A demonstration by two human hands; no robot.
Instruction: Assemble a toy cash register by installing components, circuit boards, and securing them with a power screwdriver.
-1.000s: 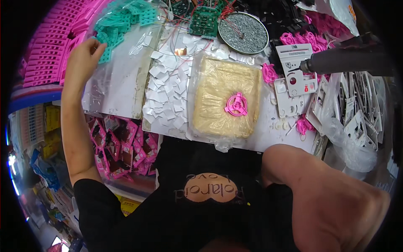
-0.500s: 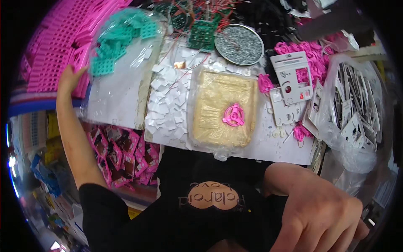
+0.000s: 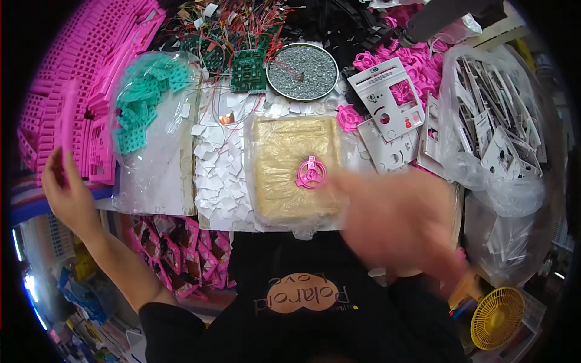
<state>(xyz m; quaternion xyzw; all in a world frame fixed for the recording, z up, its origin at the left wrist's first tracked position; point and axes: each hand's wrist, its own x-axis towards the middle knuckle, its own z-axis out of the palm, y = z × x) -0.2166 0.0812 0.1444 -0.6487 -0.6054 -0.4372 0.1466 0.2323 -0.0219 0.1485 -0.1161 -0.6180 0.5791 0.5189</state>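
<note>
At the far left, my left hand (image 3: 65, 187) grips a pink plastic casing (image 3: 69, 118), seen nearly edge-on and a little blurred. It stands up in front of rows of matching pink casings (image 3: 91, 57). My right hand (image 3: 393, 218) is smeared by motion over the right side of the wrapped tan pad (image 3: 272, 193), so its fingers cannot be made out. Close to it, a pink three-spoked ring (image 3: 311, 173) lies on the pad. Whether the right hand touches the ring or the pad, I cannot tell.
White squares (image 3: 221, 175) cover the board left of the pad. Behind lie green circuit boards (image 3: 248, 69) with red wires and a round dish (image 3: 302, 71). Teal parts (image 3: 136, 115), white face plates (image 3: 387, 100), a bag of plates (image 3: 496, 115) and a yellow fan (image 3: 497, 317) surround the workplace.
My left hand has come back toward me, with a pink casing now raised in it. My right hand has swung from the lower right up and left to the pad. The view has shifted.
</note>
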